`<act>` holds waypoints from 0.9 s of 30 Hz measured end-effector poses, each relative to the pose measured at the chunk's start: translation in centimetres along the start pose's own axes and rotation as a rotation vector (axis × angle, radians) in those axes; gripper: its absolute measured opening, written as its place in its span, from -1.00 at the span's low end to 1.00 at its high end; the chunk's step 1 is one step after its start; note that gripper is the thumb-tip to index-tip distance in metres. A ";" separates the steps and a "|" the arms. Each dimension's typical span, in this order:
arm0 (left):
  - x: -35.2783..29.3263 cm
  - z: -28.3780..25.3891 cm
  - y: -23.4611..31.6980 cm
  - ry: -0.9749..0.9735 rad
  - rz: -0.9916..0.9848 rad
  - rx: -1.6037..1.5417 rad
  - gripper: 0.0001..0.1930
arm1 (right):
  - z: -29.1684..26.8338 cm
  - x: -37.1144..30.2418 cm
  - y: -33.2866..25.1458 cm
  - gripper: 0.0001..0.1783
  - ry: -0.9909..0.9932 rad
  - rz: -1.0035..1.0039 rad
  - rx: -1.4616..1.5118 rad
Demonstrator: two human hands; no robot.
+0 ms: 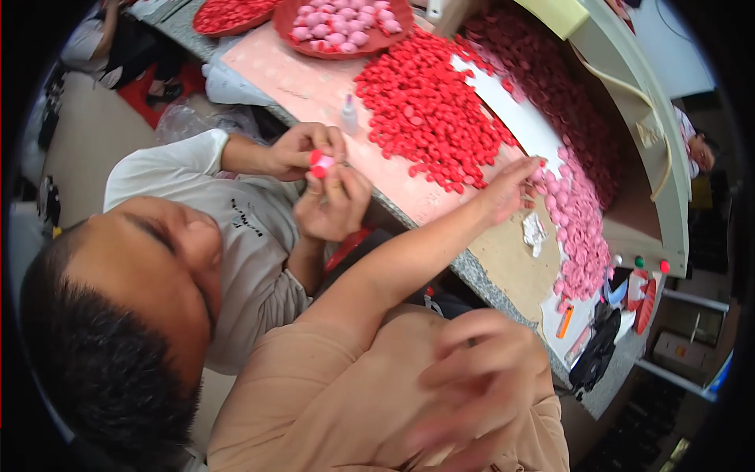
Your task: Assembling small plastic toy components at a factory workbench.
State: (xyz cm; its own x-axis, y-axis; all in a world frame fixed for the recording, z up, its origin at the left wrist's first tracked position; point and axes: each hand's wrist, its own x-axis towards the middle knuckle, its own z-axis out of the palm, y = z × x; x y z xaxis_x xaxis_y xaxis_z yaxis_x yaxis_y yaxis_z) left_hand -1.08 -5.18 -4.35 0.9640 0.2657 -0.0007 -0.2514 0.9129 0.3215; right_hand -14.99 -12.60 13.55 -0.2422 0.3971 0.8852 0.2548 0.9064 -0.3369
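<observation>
My left hand (pixel 510 191) stretches over the worktable to the near edge of a heap of small round pink pieces (pixel 580 256). Its fingers are bent together, with a small red piece (pixel 542 163) at their tips. Close in front of my tan shirt, my right hand (pixel 476 385) is smeared by motion; its fingers are curled, and whether they hold anything does not show. Left of my left hand spreads a large pile of red pieces (pixel 429 106). A crumpled white scrap (pixel 534 234) lies just below that hand.
At my left a co-worker's hands (pixel 326 177) hold a red-and-pink piece. A small bottle (pixel 348 116) stands by the table edge. Behind is a red tray (pixel 346 53) of pink pieces. A curved machine housing (pixel 657 118) covers dark red pieces; an orange tool (pixel 565 322) lies right.
</observation>
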 end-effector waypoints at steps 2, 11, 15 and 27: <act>0.5 -0.2 -0.6 0.007 -0.006 0.013 -0.64 | -3.2 -2.7 0.0 -0.72 0.000 0.122 -0.047; -0.2 0.8 0.0 0.022 -0.025 0.037 -0.65 | -11.3 -17.3 2.1 -0.46 0.659 0.915 -0.706; -0.1 0.8 -0.2 -0.006 -0.024 0.015 -0.64 | -11.6 -20.3 2.4 -0.47 0.743 1.044 -0.779; 0.0 0.8 -0.1 0.023 -0.040 0.014 -0.63 | -11.5 -21.5 2.7 -0.50 0.542 1.100 -0.789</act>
State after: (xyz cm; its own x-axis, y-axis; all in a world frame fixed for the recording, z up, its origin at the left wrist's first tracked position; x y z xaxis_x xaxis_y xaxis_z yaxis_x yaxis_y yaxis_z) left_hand -1.01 -5.49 -3.66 0.9710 0.2363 -0.0352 -0.2115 0.9187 0.3335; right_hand 1.72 -20.34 -2.68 0.7405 0.5598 0.3719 0.5549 -0.1972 -0.8082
